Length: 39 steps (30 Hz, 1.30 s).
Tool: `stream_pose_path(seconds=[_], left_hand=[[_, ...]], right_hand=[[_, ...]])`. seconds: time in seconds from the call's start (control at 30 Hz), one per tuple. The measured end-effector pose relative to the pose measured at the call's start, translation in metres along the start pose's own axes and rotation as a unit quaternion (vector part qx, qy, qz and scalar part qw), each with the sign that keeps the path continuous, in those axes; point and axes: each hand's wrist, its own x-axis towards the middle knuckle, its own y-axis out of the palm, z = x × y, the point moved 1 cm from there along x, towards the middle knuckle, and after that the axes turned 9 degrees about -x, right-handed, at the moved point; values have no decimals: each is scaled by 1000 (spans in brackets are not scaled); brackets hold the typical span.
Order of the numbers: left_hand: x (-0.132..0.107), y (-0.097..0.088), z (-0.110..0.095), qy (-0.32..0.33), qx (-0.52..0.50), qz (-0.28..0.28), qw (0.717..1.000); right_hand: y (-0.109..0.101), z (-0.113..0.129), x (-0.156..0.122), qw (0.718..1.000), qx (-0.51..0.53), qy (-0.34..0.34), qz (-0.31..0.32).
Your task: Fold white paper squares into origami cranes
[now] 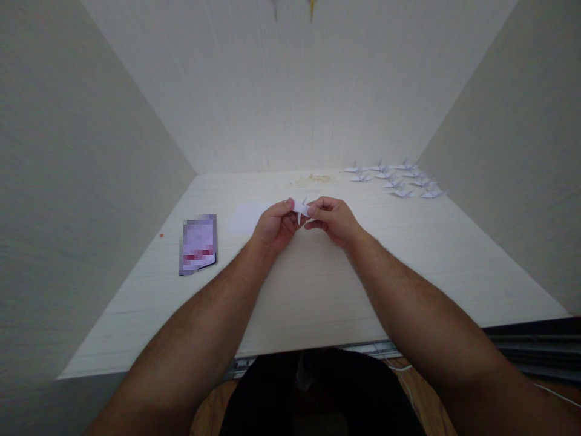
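Holding folded white paper (pixel 300 208) above the table (pixel 313 297): left hand (pixel 278 225) pinches its 9 o'clock end, right hand (pixel 334 219) its 3 o'clock end, both grips closed. From it: white sheet (pixel 246 218), 9 o'clock; flat device (pixel 198 245), 8–9; paper cranes (pixel 385 176), 2–3.

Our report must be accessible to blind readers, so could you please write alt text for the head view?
A person's left hand and right hand hold a small folded white paper above a pale table. White paper cranes cluster at the back right; a white sheet and a pixelated flat object lie on the left.
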Motion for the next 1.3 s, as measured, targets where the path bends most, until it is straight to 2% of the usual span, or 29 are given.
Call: stream_pose_path(seconds=[0.23,0.4,0.57,0.8,1.0,1.3], left_hand=[[2,-1,-1,-17,-12,-25,999],[3,-5,-3,-1,-48,-47,998],[1,-7,-4,26,-45,-33,998],[3,-9,-3,29,-40,-60,997],[5,-11,-3,36,-51,-62,996],[4,-11,-4,28,-61,-66,996]], right_hand=[[-1,1,1,1000,11,9,1],[-2,0,1,999,12,29,-18],[-4,1,2,999,28,28,-28],[-4,1,1,999,40,30,7],[-4,1,1,999,23,46,-3],[-7,0,2,998,59,24,-6]])
